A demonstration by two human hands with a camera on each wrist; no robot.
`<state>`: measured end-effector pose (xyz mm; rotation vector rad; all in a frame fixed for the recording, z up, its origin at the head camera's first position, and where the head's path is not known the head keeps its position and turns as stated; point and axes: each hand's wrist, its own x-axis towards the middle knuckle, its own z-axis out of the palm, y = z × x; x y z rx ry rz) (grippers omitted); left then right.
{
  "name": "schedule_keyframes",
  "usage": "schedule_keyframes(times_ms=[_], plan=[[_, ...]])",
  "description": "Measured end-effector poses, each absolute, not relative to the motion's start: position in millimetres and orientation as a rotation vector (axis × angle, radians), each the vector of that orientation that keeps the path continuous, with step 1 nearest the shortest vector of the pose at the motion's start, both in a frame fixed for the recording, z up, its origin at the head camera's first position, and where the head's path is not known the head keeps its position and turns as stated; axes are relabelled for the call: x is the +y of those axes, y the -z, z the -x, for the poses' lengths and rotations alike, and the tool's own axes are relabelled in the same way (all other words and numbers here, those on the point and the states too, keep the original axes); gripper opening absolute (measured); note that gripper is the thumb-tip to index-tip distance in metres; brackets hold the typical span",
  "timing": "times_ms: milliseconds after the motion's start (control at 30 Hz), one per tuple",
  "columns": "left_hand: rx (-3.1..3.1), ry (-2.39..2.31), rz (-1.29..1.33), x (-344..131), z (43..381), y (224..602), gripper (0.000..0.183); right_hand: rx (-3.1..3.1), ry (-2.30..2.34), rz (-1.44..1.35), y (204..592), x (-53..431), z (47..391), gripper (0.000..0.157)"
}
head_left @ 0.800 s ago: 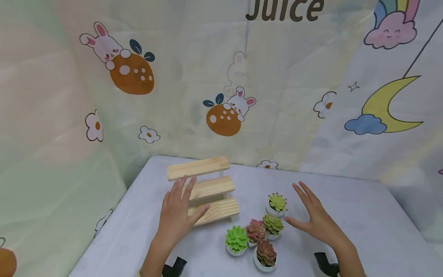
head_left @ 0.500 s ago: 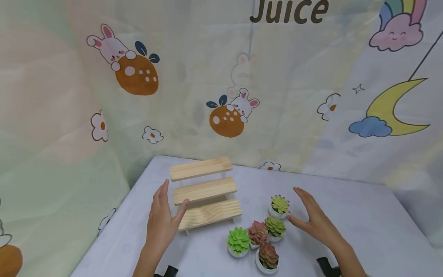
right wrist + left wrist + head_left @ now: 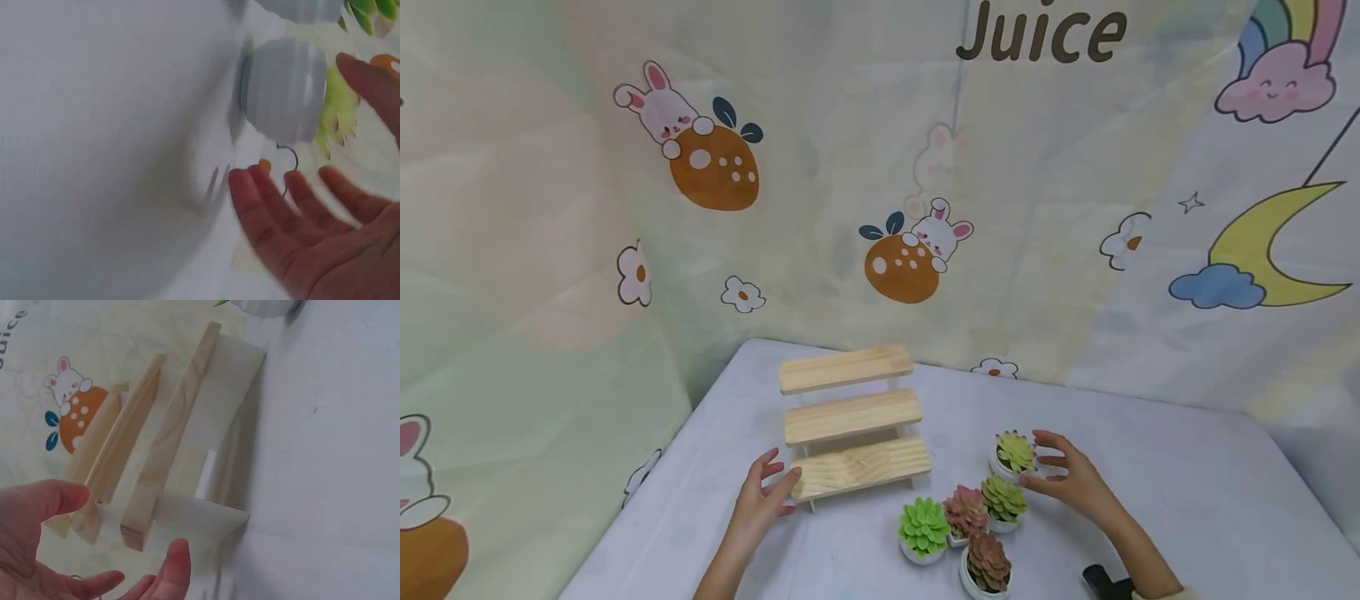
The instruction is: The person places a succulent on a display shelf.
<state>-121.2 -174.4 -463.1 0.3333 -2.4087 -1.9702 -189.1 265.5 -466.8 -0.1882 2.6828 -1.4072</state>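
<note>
A three-tier wooden shelf stand (image 3: 861, 468) with white side supports stands on the white-covered table. My left hand (image 3: 754, 504) is at the left end of its lowest board, thumb and fingers spread apart around that end; in the left wrist view a gap shows between the fingers (image 3: 178, 562) and the board (image 3: 169, 437). My right hand (image 3: 1075, 485) is just right of the rearmost potted succulent (image 3: 1015, 452), a pale green one. In the right wrist view the fingers and thumb are parted beside its white pot (image 3: 284, 90), holding nothing. Whether the thumb touches the pot is unclear.
Several more potted succulents cluster in front: olive green (image 3: 1003, 500), pink (image 3: 966, 510), bright green (image 3: 923, 527) and brown-red (image 3: 988, 562). A printed cloth backdrop (image 3: 820, 250) rises behind the table. A black strap-like piece (image 3: 1105, 583) sits by my right wrist.
My left hand has come down from over the shelf boards to the lowest board's left end. My right hand has moved closer to the rear succulent, its fingers bending more. The view has shifted slightly.
</note>
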Motion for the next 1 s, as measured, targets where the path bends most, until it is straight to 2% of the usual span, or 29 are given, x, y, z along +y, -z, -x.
schedule_keyframes(times_ms=[300,667,1000], plan=[[-2.056,2.394,-0.394,-174.7,128.0,485.0,0.057,2.686,1.334,0.036,472.8,250.2,194.9,0.077],[-2.012,2.43,-0.405,-178.2,127.3,489.9,0.058,2.719,1.343,-0.046,482.1,243.2,200.5,0.08],[-1.985,2.432,-0.397,-177.2,126.7,490.7,0.058,2.799,1.29,-0.036,486.1,238.9,201.7,0.074]])
